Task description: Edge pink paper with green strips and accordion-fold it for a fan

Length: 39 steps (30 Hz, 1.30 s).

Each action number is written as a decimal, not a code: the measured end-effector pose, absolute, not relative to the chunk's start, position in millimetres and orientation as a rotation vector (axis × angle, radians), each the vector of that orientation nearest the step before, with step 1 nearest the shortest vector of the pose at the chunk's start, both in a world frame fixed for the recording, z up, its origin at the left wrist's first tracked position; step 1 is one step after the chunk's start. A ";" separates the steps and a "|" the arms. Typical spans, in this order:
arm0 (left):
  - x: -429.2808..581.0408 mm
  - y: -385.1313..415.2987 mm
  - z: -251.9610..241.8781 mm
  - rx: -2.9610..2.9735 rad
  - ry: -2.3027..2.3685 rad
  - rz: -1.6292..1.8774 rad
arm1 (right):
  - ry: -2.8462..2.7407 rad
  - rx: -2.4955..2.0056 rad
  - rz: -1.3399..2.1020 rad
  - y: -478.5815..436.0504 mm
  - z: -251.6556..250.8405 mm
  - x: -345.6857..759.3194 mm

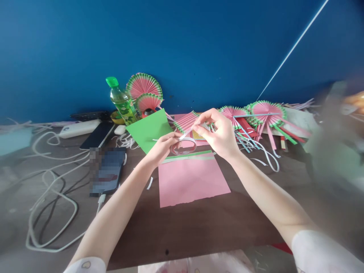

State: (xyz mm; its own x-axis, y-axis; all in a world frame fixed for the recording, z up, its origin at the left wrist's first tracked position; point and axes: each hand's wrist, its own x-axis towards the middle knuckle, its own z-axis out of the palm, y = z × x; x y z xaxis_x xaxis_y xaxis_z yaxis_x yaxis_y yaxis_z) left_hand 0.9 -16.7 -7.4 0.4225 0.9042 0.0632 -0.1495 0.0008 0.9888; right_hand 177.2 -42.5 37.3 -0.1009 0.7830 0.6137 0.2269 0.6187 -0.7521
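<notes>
My left hand (164, 148) is closed on a roll of tape (184, 147), held above the table. A short pale strip of tape runs from the roll up to my right hand (217, 132), whose thumb and forefinger pinch its end. Below the hands lies a pink sheet (191, 181) with a torn lower edge; a green band and a pale strip cross its top. Behind the roll is a pleated pink piece (186, 123) with a green edge. A green sheet (150, 131) lies beside my left hand.
Pleated paper fans (144, 88) and a green-capped bottle (121, 99) stand by the blue wall. More fans (267, 113) and paper strips lie at right. A phone (108, 171), a white power bank (79, 129) and looped white cables (54, 182) occupy the left.
</notes>
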 end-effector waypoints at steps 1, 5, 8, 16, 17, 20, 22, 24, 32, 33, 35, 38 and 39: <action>1.0 -16.2 -7.1 1.263 0.756 0.986 | -1.644 -0.826 0.633 -42.7 37.5 177.1; -0.2 -13.6 -6.3 1.172 0.733 1.028 | -1.631 -0.740 0.872 -44.2 36.5 175.8; -2.9 -11.4 -6.4 1.136 0.723 1.039 | -1.656 -0.735 0.914 -46.3 35.9 174.9; -4.8 -11.5 -0.5 1.121 0.774 1.093 | -1.817 -0.693 0.874 -53.8 37.7 172.7; -5.8 -10.2 -0.4 1.125 0.791 1.112 | -1.815 -0.687 0.861 -55.9 38.7 172.6; -14.9 -2.7 -2.0 1.120 0.902 1.243 | -1.742 -0.678 0.822 -63.5 44.3 174.7; -25.1 2.8 -2.9 1.167 1.000 1.326 | -1.650 -0.709 0.774 -66.1 48.8 178.2; -35.1 6.3 -2.7 1.352 1.095 1.333 | -1.591 -0.731 0.774 -63.7 51.4 182.2; -53.9 7.2 -1.4 1.969 1.545 0.352 | -1.593 -0.727 1.110 -44.1 41.6 182.3; -54.8 7.2 -0.8 1.999 1.562 0.292 | -1.597 -0.722 1.145 -44.2 40.6 181.2; -55.5 6.8 1.4 2.098 1.583 0.314 | -1.593 -0.727 1.210 -44.8 39.2 179.7; -52.0 3.5 4.9 2.192 1.542 0.382 | -1.581 -0.720 1.345 -44.1 37.8 179.4; -49.6 1.8 5.5 2.186 1.512 0.351 | -1.583 -0.706 1.391 -43.5 37.4 179.7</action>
State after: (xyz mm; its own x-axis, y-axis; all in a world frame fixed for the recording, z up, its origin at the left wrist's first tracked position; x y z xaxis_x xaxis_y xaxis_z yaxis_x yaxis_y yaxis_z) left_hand -49.6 1.8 5.5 0.3646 0.9299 -0.0485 0.8134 -0.2928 0.5026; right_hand 179.7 -43.5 37.4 -0.4445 0.8611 0.2469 -0.1343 0.2085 -0.9688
